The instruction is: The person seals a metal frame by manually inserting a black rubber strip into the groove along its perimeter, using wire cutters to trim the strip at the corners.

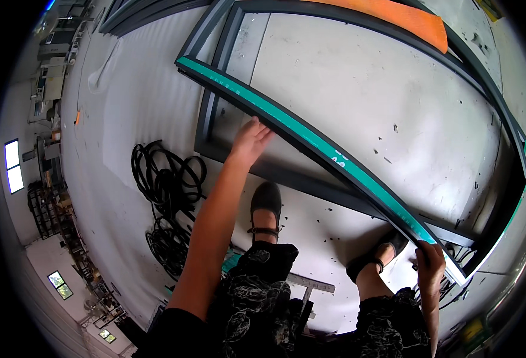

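A dark grey metal window frame with green protective film along its near bar slants across the view, resting over another dark frame. My left hand is closed at the near side of that bar, left of its middle; its fingertips are partly hidden under the edge. Near the bar's right-hand corner, my right hand is closed on the frame's edge. Something dark shows between its thumb and fingers; whether it is a separate strip I cannot tell.
Coils of black rubber strip lie on the floor left of my feet. An orange cloth drapes over the far bar. Dark metal profiles lie at the far left. A small metal stand is between my legs. Dark scraps dot the pale floor.
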A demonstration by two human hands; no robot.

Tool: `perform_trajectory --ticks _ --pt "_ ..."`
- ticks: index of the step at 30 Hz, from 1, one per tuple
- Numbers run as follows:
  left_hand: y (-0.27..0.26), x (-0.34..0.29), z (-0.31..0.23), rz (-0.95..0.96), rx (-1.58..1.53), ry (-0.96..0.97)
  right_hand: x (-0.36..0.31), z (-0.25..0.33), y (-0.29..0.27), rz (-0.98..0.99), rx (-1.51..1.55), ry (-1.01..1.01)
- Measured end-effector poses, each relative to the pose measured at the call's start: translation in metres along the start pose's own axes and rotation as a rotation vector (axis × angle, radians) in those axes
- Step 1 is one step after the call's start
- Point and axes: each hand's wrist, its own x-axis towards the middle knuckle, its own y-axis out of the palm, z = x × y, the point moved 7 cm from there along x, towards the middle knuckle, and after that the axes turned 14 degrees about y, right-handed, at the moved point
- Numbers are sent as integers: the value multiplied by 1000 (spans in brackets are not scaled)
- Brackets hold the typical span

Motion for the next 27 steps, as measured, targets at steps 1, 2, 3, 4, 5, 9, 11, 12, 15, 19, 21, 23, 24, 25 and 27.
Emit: perform_trajectory --ticks 1,2,3,4,5,9,11,12,15,19,21,23,24,25,27 --pt "-1 0 -1 -70 65 34 -2 -11 5 52 8 100" --pt "-3 -1 -3 -140 129 70 -2 -15 8 52 10 106" --pt "-1 1 -2 -136 133 67 -1 -20 11 53 19 124" --pt "-3 2 -1 -172 146 63 -1 -24 13 54 27 141" --pt "-5 3 0 -208 159 59 0 -29 15 62 34 168" --pt "-6 -3 4 -130 118 35 3 -23 12 43 4 124" --pt "0 -10 10 -12 172 12 5 -20 12 38 -4 97" --pt "1 -9 11 -12 172 8 5 -18 12 32 -13 65" --pt "-2 -9 7 -110 207 18 5 -22 14 54 -14 124" --pt "8 -14 11 69 157 -45 6 -25 19 37 -35 74" --pt "9 -17 13 17 210 -28 3 -25 17 38 -32 97" --pt "20 -20 23 45 164 -68 -1 -28 7 22 -50 124" --pt "18 -23 18 51 162 -78 -2 -32 13 10 -55 103" --pt "11 -22 16 45 177 -68 -2 -35 19 -2 -61 83" --pt "4 -23 28 20 262 -118 0 -38 19 -8 -61 76"
